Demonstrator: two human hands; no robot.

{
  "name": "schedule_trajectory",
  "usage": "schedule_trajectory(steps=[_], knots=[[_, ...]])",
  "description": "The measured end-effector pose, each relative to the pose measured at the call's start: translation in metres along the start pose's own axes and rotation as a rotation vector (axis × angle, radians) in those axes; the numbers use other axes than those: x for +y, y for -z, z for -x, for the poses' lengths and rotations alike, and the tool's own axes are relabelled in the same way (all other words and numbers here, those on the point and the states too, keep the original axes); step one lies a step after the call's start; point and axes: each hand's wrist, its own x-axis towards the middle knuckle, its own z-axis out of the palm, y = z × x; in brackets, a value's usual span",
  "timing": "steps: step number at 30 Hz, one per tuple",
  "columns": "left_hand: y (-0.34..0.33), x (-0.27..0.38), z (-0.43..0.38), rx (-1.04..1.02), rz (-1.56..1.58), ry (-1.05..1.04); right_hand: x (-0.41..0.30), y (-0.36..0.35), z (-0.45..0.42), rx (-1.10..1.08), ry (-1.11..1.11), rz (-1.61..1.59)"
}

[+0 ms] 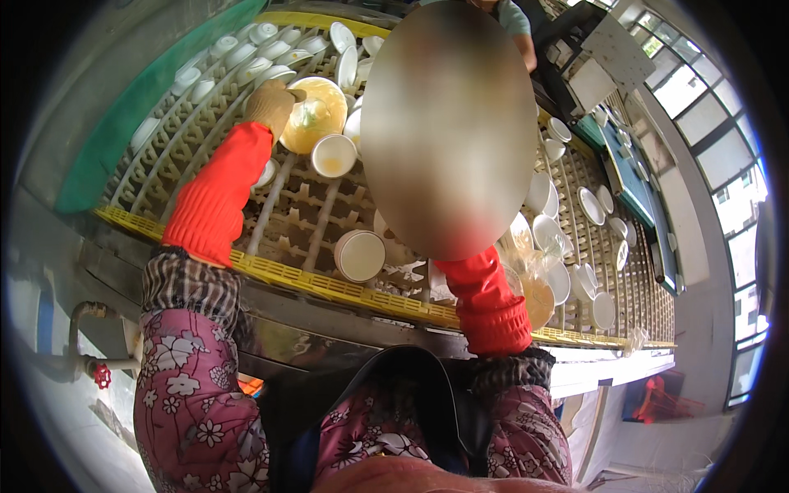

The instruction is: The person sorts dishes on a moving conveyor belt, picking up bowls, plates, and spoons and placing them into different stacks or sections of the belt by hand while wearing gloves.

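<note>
My left hand point(271, 106), in a tan glove below a red sleeve cover, grips the left rim of a yellowish bowl point(314, 117) with something clear and shiny inside. Just below that bowl, a white cup point(333, 156) has a yellow residue in it. Another white cup point(360, 256) stands near the front edge of the pegged conveyor point(296, 215). My right arm reaches forward in a red sleeve cover; a blurred oval patch hides my right hand and whatever it touches. Right of that arm lie white bowls point(558, 282) and a clear plastic bag point(530, 262).
Many small white dishes point(253, 69) sit in rows on the pegs at the upper left. More plates and bowls point(592, 206) lie on the conveyor's right part. Yellow edging point(370, 299) runs along its front. A person's arm point(525, 52) shows at the far side. A red valve handle point(102, 376) is at lower left.
</note>
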Motion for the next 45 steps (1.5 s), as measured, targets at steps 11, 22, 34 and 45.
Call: schedule_trajectory(steps=[11, 22, 34, 45], knots=[[0.064, 0.072, 0.049, 0.085, 0.514, 0.080, -0.025, -0.016, -0.064, 0.213, 0.336, 0.389], [0.035, 0.095, 0.083, 0.470, 0.393, -0.166, -0.014, -0.021, -0.117, 0.144, 0.707, 1.489], [0.044, 0.039, 0.100, 0.173, 0.794, -0.008, -0.019, -0.016, -0.036, -0.015, 0.476, 0.852], [0.053, 0.042, 0.110, 0.123, 0.640, 0.314, -0.002, -0.033, -0.064, -0.319, 0.420, 0.533]])
